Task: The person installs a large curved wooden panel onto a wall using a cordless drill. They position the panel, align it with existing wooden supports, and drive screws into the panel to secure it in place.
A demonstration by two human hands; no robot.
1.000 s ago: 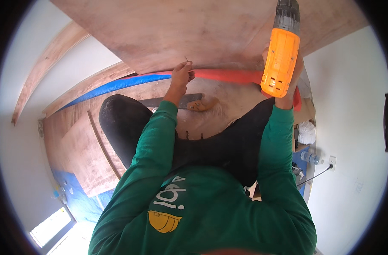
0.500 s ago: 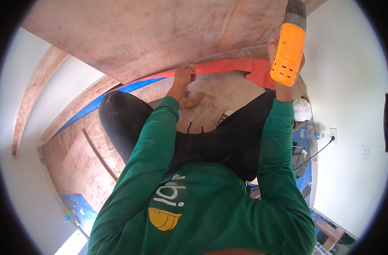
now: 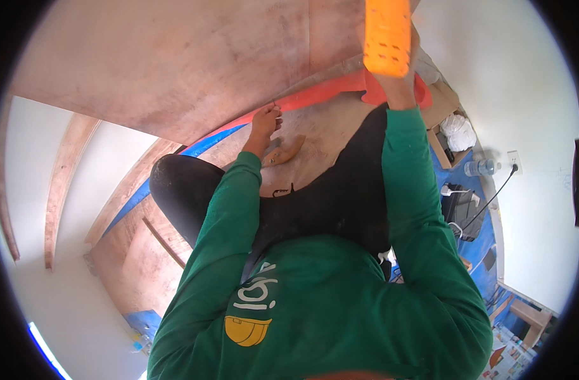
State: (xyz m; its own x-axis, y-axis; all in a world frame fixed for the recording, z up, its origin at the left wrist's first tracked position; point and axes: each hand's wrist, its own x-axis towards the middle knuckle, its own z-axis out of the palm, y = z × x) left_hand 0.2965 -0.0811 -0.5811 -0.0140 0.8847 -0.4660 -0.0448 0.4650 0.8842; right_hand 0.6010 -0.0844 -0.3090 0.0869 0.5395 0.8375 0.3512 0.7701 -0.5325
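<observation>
My right hand (image 3: 412, 66) is wrapped around the orange drill (image 3: 388, 38), which hides part of it and runs past the upper edge. My left hand (image 3: 264, 121) pinches a thin piece (image 3: 274, 103), jutting from my fingertips near the red sheet (image 3: 321, 92).

Indoor building site: bare plywood sheet (image 3: 194, 57), wooden strips (image 3: 66, 190), orange power tool (image 3: 388, 38), blue sheeting (image 3: 486, 237), perhaps tarp.

left hand (image 3: 265, 121): pinching | right hand (image 3: 401, 87): higher, clasped | hands: apart
</observation>
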